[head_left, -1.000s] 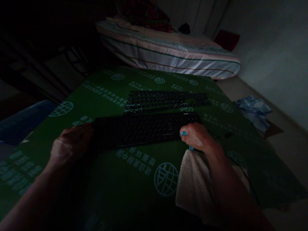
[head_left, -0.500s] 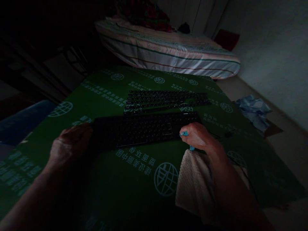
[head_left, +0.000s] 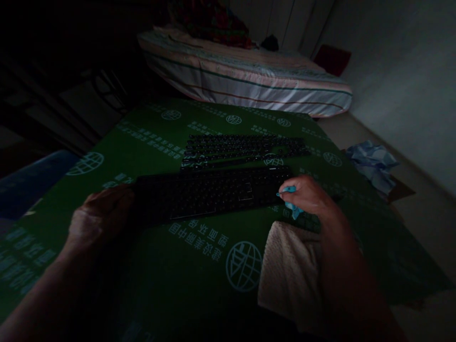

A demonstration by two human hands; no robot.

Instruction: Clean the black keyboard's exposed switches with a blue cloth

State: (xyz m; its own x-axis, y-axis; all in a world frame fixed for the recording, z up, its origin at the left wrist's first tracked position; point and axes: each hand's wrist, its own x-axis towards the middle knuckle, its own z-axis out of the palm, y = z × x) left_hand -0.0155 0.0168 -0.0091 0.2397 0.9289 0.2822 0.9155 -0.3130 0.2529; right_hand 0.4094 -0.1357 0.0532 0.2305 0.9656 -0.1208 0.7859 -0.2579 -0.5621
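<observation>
A black keyboard (head_left: 199, 197), its keycaps apparently off, lies across the middle of the table. My left hand (head_left: 103, 211) is closed around its left end; the fingertips are lost in shadow. Over the right end, my right hand (head_left: 304, 192) pinches a small crumpled light-blue cloth (head_left: 294, 209), with a tip poking out past the fingers toward the keyboard. Whether that tip touches it I cannot tell. Behind the keyboard, loose black keycaps (head_left: 228, 145) are laid out in rows. A beige towel (head_left: 285, 270) lies below my right hand, partly hidden by the forearm.
Green sheeting with white print covers the table (head_left: 199, 270). Beyond its far edge stands a bed (head_left: 249, 80) with a striped cover. Crumpled blue-and-white plastic (head_left: 370, 161) is on the floor at the right, and a blue seat (head_left: 39, 180) is at the left. The room is dim.
My right hand has shifted right and slightly up with the blue cloth, and more of the cloth now shows. The left hand keeps its grip; the whole view has shifted slightly.
</observation>
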